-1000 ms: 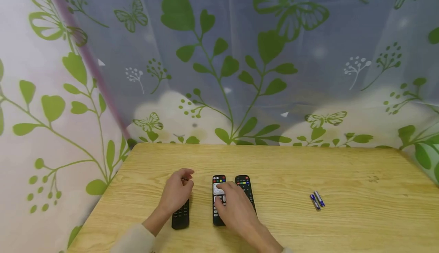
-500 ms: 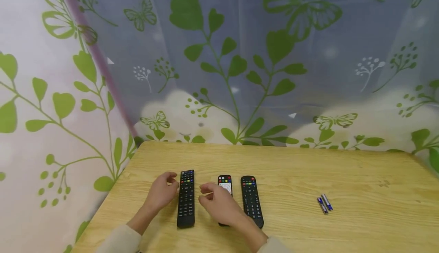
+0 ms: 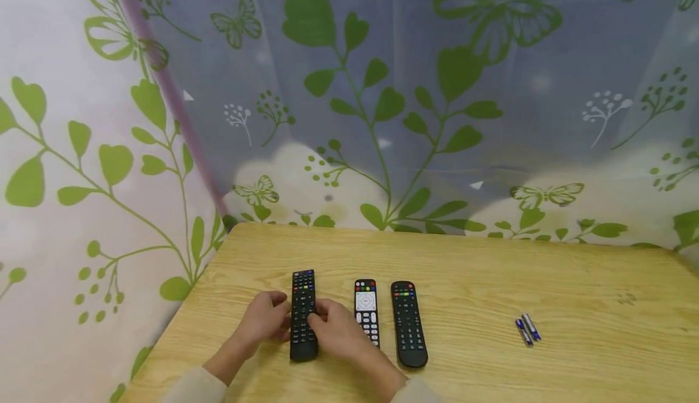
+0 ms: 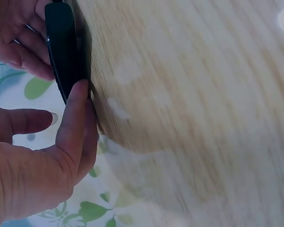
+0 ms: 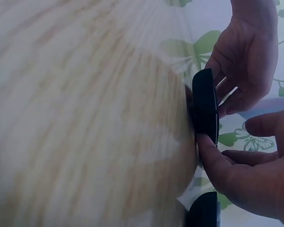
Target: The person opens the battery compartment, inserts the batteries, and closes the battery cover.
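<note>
A long black remote control (image 3: 303, 324) lies between my two hands on the wooden table. My left hand (image 3: 262, 319) is at its left edge; in the left wrist view, fingertips meet the remote's side while the thumb (image 4: 35, 121) stays apart. From the other side, my right hand (image 3: 340, 331) has its fingers at the right edge, low by the tabletop. Its thumb (image 5: 261, 125) hangs over the buttons without touching in the right wrist view. Just right of that hand lies a second remote with white buttons (image 3: 366, 301), its lower part partly covered.
A third black remote control (image 3: 411, 327) lies further right. Two blue-and-silver batteries (image 3: 527, 329) rest side by side on the right part of the wooden table (image 3: 480, 281). A leaf-patterned curtain (image 3: 338, 118) closes off the back and left.
My left hand drew back off the long remote, then came in at its left edge. My right hand moved left from the white-buttoned remote to the long one. The head view swung right to left slightly.
</note>
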`<control>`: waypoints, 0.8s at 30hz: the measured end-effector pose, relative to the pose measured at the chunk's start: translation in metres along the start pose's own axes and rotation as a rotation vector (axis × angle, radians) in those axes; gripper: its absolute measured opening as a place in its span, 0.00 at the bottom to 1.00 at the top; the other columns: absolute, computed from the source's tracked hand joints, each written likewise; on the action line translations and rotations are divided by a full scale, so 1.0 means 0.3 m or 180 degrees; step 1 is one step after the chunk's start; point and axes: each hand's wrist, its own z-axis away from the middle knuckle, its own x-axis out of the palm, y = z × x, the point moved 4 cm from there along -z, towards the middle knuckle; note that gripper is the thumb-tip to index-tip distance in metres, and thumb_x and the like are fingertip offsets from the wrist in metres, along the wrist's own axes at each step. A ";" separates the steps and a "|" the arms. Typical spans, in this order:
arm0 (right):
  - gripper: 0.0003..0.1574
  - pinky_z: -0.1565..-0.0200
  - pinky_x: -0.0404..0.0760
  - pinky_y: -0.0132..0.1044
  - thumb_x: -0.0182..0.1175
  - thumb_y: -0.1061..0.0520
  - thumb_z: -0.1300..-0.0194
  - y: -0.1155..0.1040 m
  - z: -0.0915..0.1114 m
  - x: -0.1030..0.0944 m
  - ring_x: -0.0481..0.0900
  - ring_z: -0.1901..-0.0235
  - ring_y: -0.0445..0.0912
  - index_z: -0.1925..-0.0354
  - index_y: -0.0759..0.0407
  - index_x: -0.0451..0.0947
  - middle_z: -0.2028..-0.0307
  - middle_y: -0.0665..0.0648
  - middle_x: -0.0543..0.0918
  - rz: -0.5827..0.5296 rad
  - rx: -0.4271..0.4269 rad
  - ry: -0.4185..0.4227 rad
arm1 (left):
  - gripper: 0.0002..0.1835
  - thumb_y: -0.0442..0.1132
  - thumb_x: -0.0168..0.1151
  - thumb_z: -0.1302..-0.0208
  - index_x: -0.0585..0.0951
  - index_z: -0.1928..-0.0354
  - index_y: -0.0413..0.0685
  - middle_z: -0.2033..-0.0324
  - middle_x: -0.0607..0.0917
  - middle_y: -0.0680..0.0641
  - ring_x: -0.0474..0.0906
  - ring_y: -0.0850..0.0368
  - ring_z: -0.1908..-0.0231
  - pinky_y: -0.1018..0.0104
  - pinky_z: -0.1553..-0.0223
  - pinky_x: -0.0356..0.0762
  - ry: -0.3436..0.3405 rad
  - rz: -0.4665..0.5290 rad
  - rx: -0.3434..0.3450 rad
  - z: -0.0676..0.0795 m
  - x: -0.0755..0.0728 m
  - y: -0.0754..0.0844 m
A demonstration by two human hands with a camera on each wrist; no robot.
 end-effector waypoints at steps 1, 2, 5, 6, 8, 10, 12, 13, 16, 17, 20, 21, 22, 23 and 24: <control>0.25 0.48 0.76 0.49 0.51 0.58 0.29 0.000 -0.001 0.002 0.78 0.53 0.47 0.38 0.69 0.69 0.53 0.57 0.81 -0.0022 -0.0008 -0.0003 | 0.23 0.30 0.46 0.34 0.65 0.41 0.19 0.60 0.79 0.35 0.79 0.56 0.72 0.62 0.74 0.84 -0.0006 -0.0021 -0.0003 -0.001 0.002 0.000; 0.25 0.48 0.76 0.48 0.51 0.58 0.29 0.001 -0.003 0.003 0.78 0.53 0.47 0.38 0.70 0.68 0.53 0.58 0.81 -0.0002 -0.0024 0.0001 | 0.22 0.30 0.46 0.34 0.66 0.41 0.20 0.62 0.80 0.36 0.79 0.55 0.72 0.62 0.75 0.83 0.0002 -0.0055 -0.0009 -0.002 0.003 -0.001; 0.25 0.48 0.77 0.47 0.52 0.61 0.31 0.002 -0.008 0.008 0.79 0.53 0.49 0.39 0.72 0.68 0.53 0.60 0.81 0.0089 -0.0161 0.0011 | 0.21 0.30 0.47 0.34 0.68 0.44 0.19 0.64 0.81 0.38 0.80 0.54 0.71 0.60 0.74 0.83 0.0014 -0.0198 0.0078 -0.006 0.005 0.004; 0.24 0.50 0.78 0.45 0.53 0.63 0.32 0.003 -0.010 0.010 0.79 0.54 0.49 0.40 0.73 0.69 0.54 0.60 0.82 0.0126 -0.0205 0.0017 | 0.20 0.30 0.48 0.34 0.69 0.44 0.19 0.65 0.81 0.38 0.80 0.53 0.71 0.60 0.74 0.83 0.0005 -0.0261 0.0114 -0.008 0.007 0.006; 0.23 0.54 0.80 0.41 0.55 0.65 0.34 0.007 -0.014 0.011 0.79 0.57 0.47 0.41 0.73 0.70 0.57 0.59 0.82 0.0170 -0.0266 0.0037 | 0.19 0.29 0.49 0.34 0.69 0.45 0.19 0.65 0.82 0.39 0.81 0.53 0.70 0.60 0.73 0.83 -0.0007 -0.0376 0.0186 -0.011 0.011 0.011; 0.23 0.59 0.80 0.37 0.56 0.68 0.35 0.011 -0.018 0.011 0.78 0.62 0.45 0.42 0.72 0.72 0.60 0.57 0.82 0.0118 -0.0291 0.0022 | 0.19 0.29 0.50 0.34 0.69 0.45 0.18 0.65 0.82 0.39 0.81 0.53 0.68 0.61 0.71 0.83 -0.0007 -0.0471 0.0255 -0.012 0.014 0.014; 0.22 0.61 0.79 0.35 0.57 0.69 0.36 0.017 -0.021 0.009 0.77 0.64 0.43 0.43 0.71 0.73 0.62 0.55 0.81 0.0064 -0.0278 0.0022 | 0.19 0.28 0.51 0.34 0.69 0.45 0.19 0.66 0.82 0.40 0.81 0.53 0.69 0.61 0.71 0.83 -0.0008 -0.0500 0.0274 -0.012 0.017 0.014; 0.22 0.62 0.79 0.34 0.57 0.69 0.37 0.019 -0.022 0.008 0.77 0.64 0.43 0.43 0.71 0.73 0.63 0.55 0.81 0.0018 -0.0266 0.0020 | 0.19 0.28 0.52 0.34 0.70 0.46 0.19 0.66 0.82 0.41 0.81 0.53 0.68 0.62 0.70 0.83 0.0002 -0.0495 0.0280 -0.012 0.017 0.013; 0.23 0.62 0.79 0.35 0.58 0.69 0.38 0.025 -0.024 0.005 0.77 0.64 0.44 0.44 0.70 0.73 0.63 0.55 0.80 -0.0087 -0.0215 0.0023 | 0.18 0.28 0.54 0.34 0.71 0.46 0.20 0.67 0.82 0.42 0.80 0.55 0.68 0.62 0.68 0.82 0.0035 -0.0446 0.0302 -0.013 0.015 0.007; 0.23 0.61 0.79 0.36 0.59 0.69 0.38 0.027 -0.025 0.003 0.78 0.63 0.44 0.43 0.70 0.73 0.62 0.55 0.80 -0.0104 -0.0188 0.0029 | 0.18 0.28 0.54 0.34 0.72 0.46 0.21 0.67 0.82 0.42 0.80 0.55 0.67 0.62 0.67 0.82 0.0040 -0.0412 0.0299 -0.013 0.015 0.005; 0.24 0.56 0.80 0.40 0.59 0.68 0.37 0.030 -0.023 -0.004 0.79 0.60 0.46 0.42 0.71 0.72 0.59 0.56 0.81 -0.0207 -0.0090 0.0047 | 0.19 0.29 0.55 0.34 0.72 0.45 0.23 0.66 0.82 0.43 0.80 0.56 0.67 0.63 0.66 0.82 0.0058 -0.0308 0.0282 -0.013 0.014 -0.001; 0.24 0.54 0.80 0.41 0.60 0.67 0.37 0.032 -0.021 -0.007 0.80 0.58 0.48 0.42 0.71 0.72 0.58 0.57 0.81 -0.0246 -0.0057 0.0071 | 0.19 0.30 0.56 0.33 0.71 0.44 0.23 0.65 0.82 0.43 0.80 0.56 0.67 0.63 0.66 0.82 0.0065 -0.0264 0.0282 -0.012 0.014 0.000; 0.25 0.53 0.80 0.42 0.60 0.66 0.37 0.032 -0.019 -0.011 0.80 0.57 0.48 0.42 0.71 0.71 0.57 0.57 0.81 -0.0297 -0.0029 0.0099 | 0.19 0.30 0.56 0.33 0.72 0.44 0.24 0.65 0.81 0.43 0.80 0.56 0.68 0.63 0.67 0.82 0.0080 -0.0207 0.0274 -0.010 0.014 0.001; 0.26 0.52 0.80 0.43 0.61 0.66 0.37 0.031 -0.017 -0.015 0.80 0.56 0.49 0.41 0.71 0.71 0.56 0.58 0.81 -0.0382 -0.0032 0.0133 | 0.19 0.30 0.56 0.33 0.72 0.43 0.24 0.65 0.81 0.42 0.80 0.56 0.68 0.63 0.68 0.82 0.0092 -0.0163 0.0291 -0.009 0.013 0.004; 0.26 0.52 0.80 0.43 0.61 0.65 0.37 0.030 -0.015 -0.019 0.79 0.54 0.50 0.41 0.71 0.71 0.55 0.59 0.80 -0.0494 -0.0032 0.0164 | 0.19 0.30 0.56 0.33 0.72 0.43 0.24 0.65 0.81 0.42 0.80 0.56 0.69 0.64 0.68 0.82 0.0104 -0.0116 0.0304 -0.007 0.013 0.009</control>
